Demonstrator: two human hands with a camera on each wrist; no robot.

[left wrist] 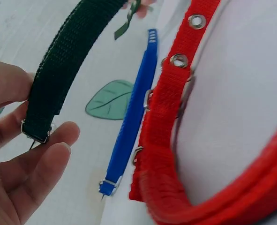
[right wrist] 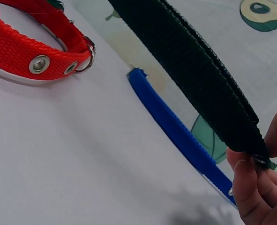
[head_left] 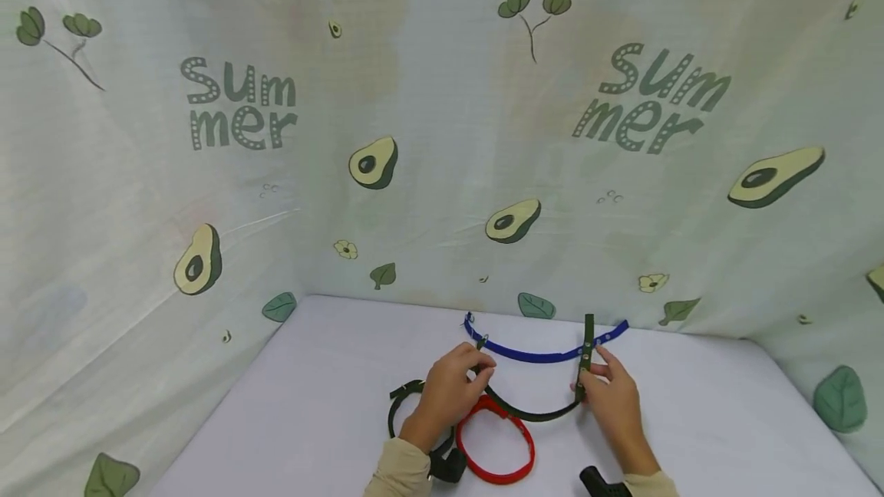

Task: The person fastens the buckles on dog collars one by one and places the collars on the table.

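Observation:
A dark green webbing collar [head_left: 539,416] hangs in a curve between both hands. My left hand [head_left: 447,390] pinches it near the buckle end, where the metal buckle [left wrist: 35,133] shows in the left wrist view. At the holed end, my right hand [head_left: 611,397] pinches the strap between thumb and fingers, and the strap's tip [head_left: 589,328] sticks up past it. Behind the green collar, an unbuckled blue collar [head_left: 535,357] lies stretched out on the table. A red collar [head_left: 500,478], closed into a loop with metal eyelets, stands in front of the green one.
Partly behind my left forearm is a dark looped collar [head_left: 392,414] with a black box [head_left: 450,466] at its near side. A black object [head_left: 598,482] sits by my right sleeve, mostly hidden. The white table [head_left: 290,420] ends at a printed cloth backdrop [head_left: 442,136].

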